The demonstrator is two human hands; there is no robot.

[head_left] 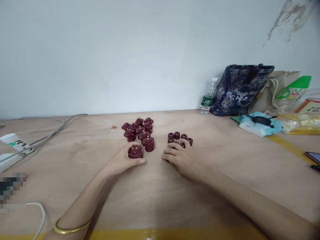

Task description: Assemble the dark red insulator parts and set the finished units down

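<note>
My left hand [127,159] curls around a dark maroon block [135,152] with brass-coloured pins on top, thumb along its near side and fingers behind it. Just beyond it stands a cluster of similar maroon blocks [140,130], several with brass pins. To the right, my right hand [181,155] reaches over a loose group of small maroon cylinders [177,135] with a dark hole in each top. Its fingers are stretched out and slightly apart, the tips near the closest cylinders. The hand partly covers some of them, and anything under the palm is hidden.
A water bottle [207,98] and a dark blue bag [240,90] stand against the wall at right. Near them lies a tissue pack [258,128] with a black object on it. Grey cables [56,131] and a white tub [16,143] are at left.
</note>
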